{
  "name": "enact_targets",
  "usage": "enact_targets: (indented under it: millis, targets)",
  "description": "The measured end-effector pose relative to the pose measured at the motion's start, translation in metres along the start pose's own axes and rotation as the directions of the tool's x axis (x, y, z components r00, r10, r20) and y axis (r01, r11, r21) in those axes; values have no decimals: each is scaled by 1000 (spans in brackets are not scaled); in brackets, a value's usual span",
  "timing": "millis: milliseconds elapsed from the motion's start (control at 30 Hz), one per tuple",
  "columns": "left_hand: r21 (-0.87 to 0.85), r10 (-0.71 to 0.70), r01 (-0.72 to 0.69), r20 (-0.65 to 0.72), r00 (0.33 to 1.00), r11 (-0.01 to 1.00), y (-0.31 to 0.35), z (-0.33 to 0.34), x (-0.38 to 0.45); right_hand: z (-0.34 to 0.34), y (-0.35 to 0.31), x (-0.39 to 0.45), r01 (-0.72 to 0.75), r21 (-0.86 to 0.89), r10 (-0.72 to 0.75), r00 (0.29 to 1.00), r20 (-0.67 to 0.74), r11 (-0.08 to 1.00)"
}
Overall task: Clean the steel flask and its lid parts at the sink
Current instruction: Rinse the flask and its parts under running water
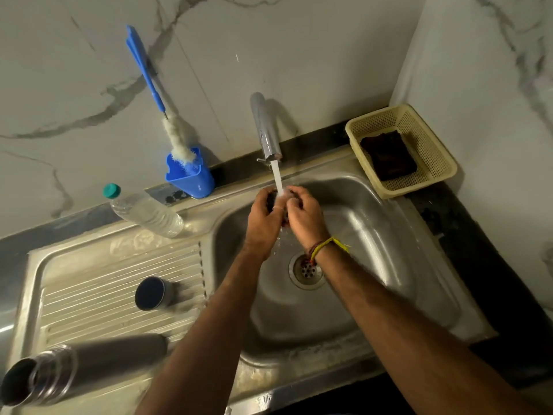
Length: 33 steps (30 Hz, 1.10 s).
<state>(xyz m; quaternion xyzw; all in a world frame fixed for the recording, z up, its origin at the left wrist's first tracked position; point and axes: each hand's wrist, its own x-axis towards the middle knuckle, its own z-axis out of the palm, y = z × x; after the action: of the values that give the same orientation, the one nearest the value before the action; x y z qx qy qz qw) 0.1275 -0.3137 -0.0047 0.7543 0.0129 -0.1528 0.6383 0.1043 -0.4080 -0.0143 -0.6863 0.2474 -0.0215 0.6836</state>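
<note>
The steel flask (89,365) lies on its side, open mouth toward the front left, on the ribbed drainboard (98,283). A steel cap (153,293) lies there too, its dark inside facing up. Over the sink bowl (374,235), my left hand (263,217) and my right hand (303,215) both grip a small dark lid part (273,199) under the running water from the chrome tap (266,130). The fingers hide most of that part.
A blue bottle brush (167,115) stands in a blue holder (191,178) behind the drainboard. A clear plastic bottle (146,211) with a green cap lies beside it. A cream basket (402,148) with a dark scrub pad sits at the back right. The drain (306,271) is below my wrists.
</note>
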Motion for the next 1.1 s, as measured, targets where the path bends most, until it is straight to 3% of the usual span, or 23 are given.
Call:
enact_targets:
  millis: [67,133,233,333,467,633,733,767,833,933,1033,1100]
  targets:
    - [7,-26,26,-16,1000,1000,5,-3,3,-1,0,-2,98,-133,-96,995,21,986]
    - [5,-57,57,-30,998,998,6,-3,4,-2,-3,-3,105,-199,-109,994,-11,974]
    - [23,-52,52,-23,998,998,7,3,5,3,-6,-3,97,-164,-104,994,-39,982]
    - [25,-47,50,-123,991,998,11,-1,8,4,1,-5,234,-198,-232,972,36,952]
    - [130,59,-60,8,998,990,13,-3,1,-3,2,-1,42,-113,-48,997,-56,993]
    - [146,86,-77,-62,994,986,9,-6,-5,-1,4,-5,-90,134,81,994,74,987]
    - [5,71,-72,87,994,997,4,-13,-9,-4,-7,2,-397,373,398,914,78,839]
    - [-28,43,-41,94,995,999,3,-16,-10,-7,-8,5,-459,372,456,884,102,807]
    - [-53,-8,9,35,999,999,1,-22,-9,-8,-8,5,-479,320,448,878,170,818]
    - [-29,-2,0,-74,997,1000,3,-25,-5,-4,-6,1,-469,409,372,879,298,783]
    - [29,20,-16,-149,989,999,1,-29,-8,-3,-3,7,-460,570,397,886,241,681]
    - [136,72,-49,-167,983,989,-10,-37,-13,0,2,9,-405,584,368,911,187,704]
